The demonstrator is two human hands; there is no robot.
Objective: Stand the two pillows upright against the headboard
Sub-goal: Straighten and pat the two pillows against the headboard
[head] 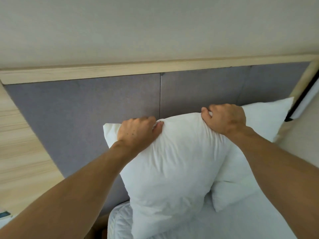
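A white pillow [172, 169] stands upright on the bed in front of the grey padded headboard [86, 109]. My left hand [136, 133] grips its top edge near the left corner, and my right hand [224, 118] grips the top edge near the right corner. Behind and to the right, a second white pillow [262, 118] leans upright against the headboard, partly hidden by the first pillow and my right arm.
The mattress [241, 221] with a white sheet fills the lower right. A light wooden rail [155, 69] caps the headboard. A wood-grain panel [20, 144] runs along the left, and a dark-edged fixture [303, 99] hangs at the right.
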